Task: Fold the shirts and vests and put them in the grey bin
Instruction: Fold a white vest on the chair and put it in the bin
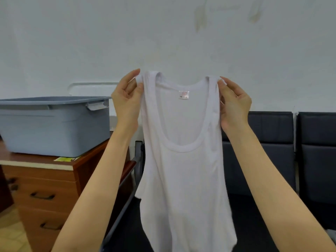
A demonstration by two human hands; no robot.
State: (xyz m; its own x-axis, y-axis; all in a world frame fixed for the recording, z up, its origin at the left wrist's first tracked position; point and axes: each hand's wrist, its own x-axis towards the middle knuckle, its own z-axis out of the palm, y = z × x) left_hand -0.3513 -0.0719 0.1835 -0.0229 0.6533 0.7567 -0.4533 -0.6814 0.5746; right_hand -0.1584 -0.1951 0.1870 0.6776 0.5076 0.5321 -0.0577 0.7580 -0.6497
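Both hands, left hand [127, 99] and right hand [234, 104], pinch a white vest [183, 179] by its straps, hanging unfolded in mid-air; folding hasn't begun, and the grey bin [54, 124] waits on the wooden cabinet [45, 179], contents unseen.

An office or waiting room: wooden drawer cabinet [45, 188] at lower left, row of dark padded seats [272, 151] at right, plain white wall [163, 33] above.

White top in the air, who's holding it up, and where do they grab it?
Both hands hold the white sleeveless cotton vest: left hand and right hand each pinch a shoulder strap.
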